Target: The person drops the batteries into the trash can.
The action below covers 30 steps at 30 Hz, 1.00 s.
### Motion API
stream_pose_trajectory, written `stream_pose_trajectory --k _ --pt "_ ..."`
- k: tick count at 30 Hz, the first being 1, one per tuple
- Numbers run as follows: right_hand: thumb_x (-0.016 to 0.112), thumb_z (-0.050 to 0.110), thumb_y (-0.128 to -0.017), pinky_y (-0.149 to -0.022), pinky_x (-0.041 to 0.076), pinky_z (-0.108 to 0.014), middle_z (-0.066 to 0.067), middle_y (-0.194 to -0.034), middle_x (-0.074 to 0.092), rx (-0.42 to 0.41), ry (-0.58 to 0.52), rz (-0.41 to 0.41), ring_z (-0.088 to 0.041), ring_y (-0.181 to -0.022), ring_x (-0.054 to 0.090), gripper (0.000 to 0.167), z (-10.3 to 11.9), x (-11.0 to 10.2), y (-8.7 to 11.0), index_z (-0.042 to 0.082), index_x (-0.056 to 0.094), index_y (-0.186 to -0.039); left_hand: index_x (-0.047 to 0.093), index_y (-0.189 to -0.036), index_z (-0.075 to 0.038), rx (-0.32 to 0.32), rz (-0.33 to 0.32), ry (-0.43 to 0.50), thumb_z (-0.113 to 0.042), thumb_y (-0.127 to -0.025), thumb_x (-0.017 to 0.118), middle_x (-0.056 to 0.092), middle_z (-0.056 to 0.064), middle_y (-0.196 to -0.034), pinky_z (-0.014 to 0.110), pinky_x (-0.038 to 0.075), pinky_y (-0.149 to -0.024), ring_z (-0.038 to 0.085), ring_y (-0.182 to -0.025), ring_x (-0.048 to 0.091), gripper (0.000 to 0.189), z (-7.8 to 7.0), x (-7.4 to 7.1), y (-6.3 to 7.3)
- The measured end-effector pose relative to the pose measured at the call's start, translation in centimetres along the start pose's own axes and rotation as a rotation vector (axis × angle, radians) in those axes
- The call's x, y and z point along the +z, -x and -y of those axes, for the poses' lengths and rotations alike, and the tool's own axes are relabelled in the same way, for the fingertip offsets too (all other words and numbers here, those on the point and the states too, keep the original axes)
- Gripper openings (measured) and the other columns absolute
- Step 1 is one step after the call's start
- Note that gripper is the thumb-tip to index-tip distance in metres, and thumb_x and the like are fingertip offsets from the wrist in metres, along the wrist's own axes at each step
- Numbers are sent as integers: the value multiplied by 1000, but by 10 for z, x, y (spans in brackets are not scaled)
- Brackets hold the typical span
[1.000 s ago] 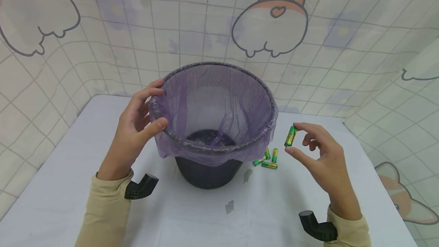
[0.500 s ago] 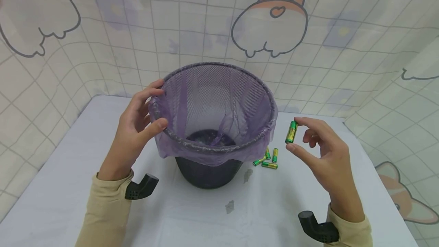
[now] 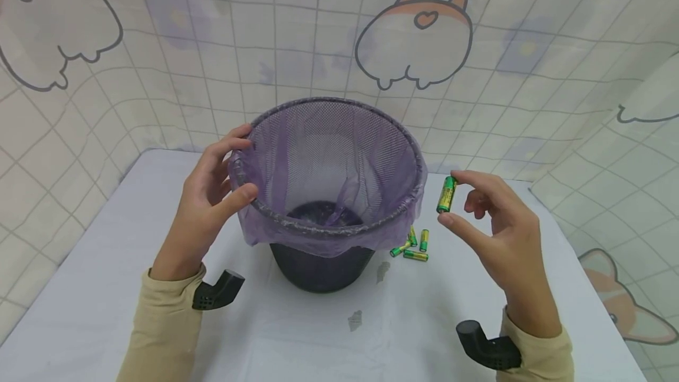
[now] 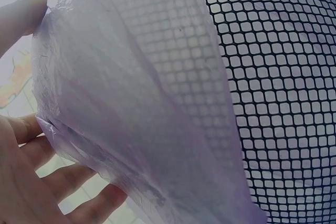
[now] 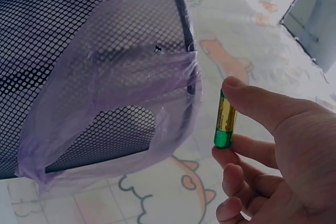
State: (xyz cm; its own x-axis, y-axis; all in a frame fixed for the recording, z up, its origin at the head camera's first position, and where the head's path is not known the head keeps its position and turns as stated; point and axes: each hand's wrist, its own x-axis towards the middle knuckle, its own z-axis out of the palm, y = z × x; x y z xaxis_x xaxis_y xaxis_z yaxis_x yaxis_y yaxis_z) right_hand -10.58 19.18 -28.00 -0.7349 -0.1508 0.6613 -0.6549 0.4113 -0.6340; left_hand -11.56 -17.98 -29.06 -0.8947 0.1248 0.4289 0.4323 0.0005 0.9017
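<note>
A black mesh wastebasket (image 3: 322, 270) with a thin purple bin liner (image 3: 329, 243) folded over its rim stands on the table. My left hand (image 3: 204, 202) grips the left side of that rim, thumb in front and fingers behind; the left wrist view shows the fingers against the liner. To the right of the basket, my right hand (image 3: 501, 229) pinches a green and gold battery (image 3: 447, 194) by its ends between thumb and forefinger. The battery is held nearly upright, apart from the basket. Below it on the table lie several loose batteries (image 3: 416, 256) of the same colours.
The table (image 3: 424, 335) has a white cover with two small grey patches (image 3: 355, 320) in front of the basket. A tile-patterned curtain (image 3: 307, 28) with cartoon animals hangs behind and along both sides.
My right hand has risen a little with the battery and drifted slightly left over the last half second. The left hand, the basket and the loose batteries hold their places.
</note>
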Motion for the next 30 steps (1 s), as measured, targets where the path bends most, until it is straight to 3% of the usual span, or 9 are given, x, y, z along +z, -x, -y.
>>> stream_pose_trajectory --k 7,13,19,25,30 --pt "74 -20 -64 -73 40 -17 5 -99 59 -12 -15 1 -12 -83 48 62 5 3 -6 -3 62 -123 44 -138 -9 3 -3 -4 -1 -87 60 31 -1 -157 35 31 -112 27 -143 33 54 0 0 0" --pt "74 -19 -65 -72 40 -18 4 -100 59 -35 -32 5 -13 -82 48 61 8 5 -11 -3 62 -122 44 -139 -10 -6 -6 -37 -2 -87 61 31 -3 -157 47 26 -115 26 -144 32 55 1 0 0" --pt "75 -17 -66 -72 40 -18 5 -97 58 -32 -17 8 -12 -81 47 59 12 9 -16 0 64 -121 44 -139 -10 -10 -9 -39 -2 -87 61 31 -4 -157 46 27 -114 25 -144 32 55 1 0 1" --pt "77 -15 -66 -72 40 -18 5 -95 57 -26 -16 20 -13 -81 46 59 16 14 -22 2 65 -121 44 -139 -11 -11 -7 -54 -4 -87 61 31 -4 -157 56 23 -115 25 -144 32 55 0 1 0" --pt "78 -12 -67 -72 40 -19 5 -95 58 -37 0 23 -12 -81 47 57 20 16 -27 4 66 -120 44 -139 -10 0 -6 -42 -3 -87 61 31 -3 -157 40 30 -113 26 -144 33 55 0 0 0"
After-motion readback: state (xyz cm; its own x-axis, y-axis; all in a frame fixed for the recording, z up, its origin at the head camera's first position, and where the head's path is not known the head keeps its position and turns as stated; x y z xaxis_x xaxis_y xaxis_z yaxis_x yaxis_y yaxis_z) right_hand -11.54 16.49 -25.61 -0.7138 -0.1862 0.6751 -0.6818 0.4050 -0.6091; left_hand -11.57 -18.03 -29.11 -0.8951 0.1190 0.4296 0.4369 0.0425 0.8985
